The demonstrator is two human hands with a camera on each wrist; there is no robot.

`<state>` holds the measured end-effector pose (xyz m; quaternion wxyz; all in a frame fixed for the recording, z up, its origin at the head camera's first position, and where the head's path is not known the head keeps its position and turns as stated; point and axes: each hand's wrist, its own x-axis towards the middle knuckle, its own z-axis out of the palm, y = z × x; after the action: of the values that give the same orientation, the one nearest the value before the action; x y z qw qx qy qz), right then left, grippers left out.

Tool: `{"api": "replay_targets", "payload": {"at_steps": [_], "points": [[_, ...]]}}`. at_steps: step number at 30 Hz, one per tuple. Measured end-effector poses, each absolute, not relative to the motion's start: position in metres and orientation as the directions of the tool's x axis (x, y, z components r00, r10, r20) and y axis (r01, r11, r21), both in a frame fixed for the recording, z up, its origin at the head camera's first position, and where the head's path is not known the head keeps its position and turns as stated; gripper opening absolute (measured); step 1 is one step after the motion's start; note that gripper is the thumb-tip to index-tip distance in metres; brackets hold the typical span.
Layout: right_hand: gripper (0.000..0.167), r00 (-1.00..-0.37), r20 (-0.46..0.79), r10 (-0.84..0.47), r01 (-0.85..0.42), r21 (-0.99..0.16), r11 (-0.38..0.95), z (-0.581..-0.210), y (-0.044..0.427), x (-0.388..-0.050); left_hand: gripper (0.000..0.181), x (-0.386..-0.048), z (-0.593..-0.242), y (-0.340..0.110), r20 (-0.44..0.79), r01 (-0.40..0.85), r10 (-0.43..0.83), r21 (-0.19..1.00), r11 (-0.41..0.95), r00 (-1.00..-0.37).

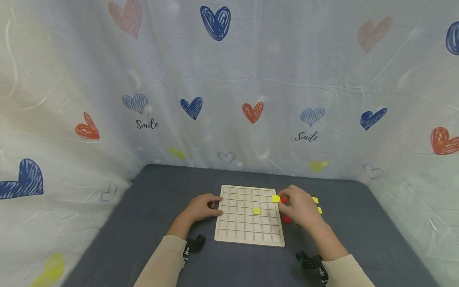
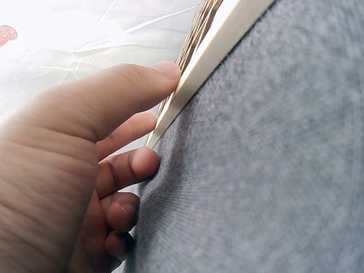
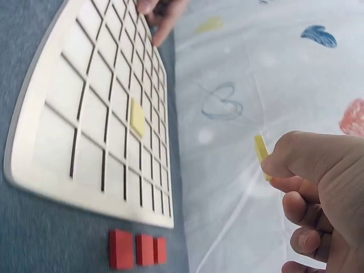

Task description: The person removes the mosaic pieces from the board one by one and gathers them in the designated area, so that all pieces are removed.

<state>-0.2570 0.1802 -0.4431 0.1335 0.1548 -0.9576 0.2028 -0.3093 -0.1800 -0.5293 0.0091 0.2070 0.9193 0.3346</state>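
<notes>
A pale wooden grid board (image 1: 247,241) lies on the dark table, and one yellow square tile (image 1: 256,211) sits in a cell right of its middle. My left hand (image 1: 201,207) rests at the board's left edge. Up close, the left thumb and a fingertip touch the wooden side (image 2: 196,82), without curling round it. My right hand (image 1: 301,205) pinches another yellow tile (image 3: 261,154) between thumb and forefinger. That tile is held up near the board's upper right corner, above the surface. Red tiles (image 3: 121,249) lie beside the right edge, partly hidden by the right hand in the head view.
Two more yellow tiles (image 1: 315,200) show on the table beyond the right hand. The grey cloth-covered table (image 1: 172,179) ends at a hanging white curtain (image 1: 229,71) printed with hearts. A black wrist camera (image 1: 197,242) sits by the left sleeve, another (image 1: 306,260) by the right.
</notes>
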Motion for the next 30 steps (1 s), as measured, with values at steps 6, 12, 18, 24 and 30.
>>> {"api": "replay_targets", "payload": {"at_steps": [6, 12, 18, 24, 30], "points": [[0.026, -0.939, 0.281, -0.200, -0.299, -0.372, 0.879, -0.440, 0.209, -0.253, 0.056, -0.309, -0.530, -0.180, 0.129, 0.379, 0.389, 0.627, 0.680, -0.912], [0.027, -0.956, 0.249, -0.154, -0.240, -0.366, 0.899, -0.444, 0.238, -0.251, 0.056, -0.309, -0.530, -0.180, 0.132, 0.381, 0.390, 0.626, 0.680, -0.912], [0.026, -0.968, 0.216, -0.130, -0.200, -0.340, 0.919, -0.455, 0.262, -0.242, 0.054, -0.308, -0.530, -0.179, 0.133, 0.376, 0.383, 0.628, 0.681, -0.914], [0.025, -0.981, 0.157, -0.117, -0.166, -0.352, 0.921, -0.467, 0.276, -0.238, 0.054, -0.309, -0.531, -0.181, 0.137, 0.379, 0.380, 0.617, 0.690, -0.915], [0.025, -0.986, 0.102, -0.128, -0.155, -0.329, 0.931, -0.487, 0.287, -0.245, 0.054, -0.309, -0.533, -0.180, 0.141, 0.381, 0.378, 0.612, 0.693, -0.915]]}}
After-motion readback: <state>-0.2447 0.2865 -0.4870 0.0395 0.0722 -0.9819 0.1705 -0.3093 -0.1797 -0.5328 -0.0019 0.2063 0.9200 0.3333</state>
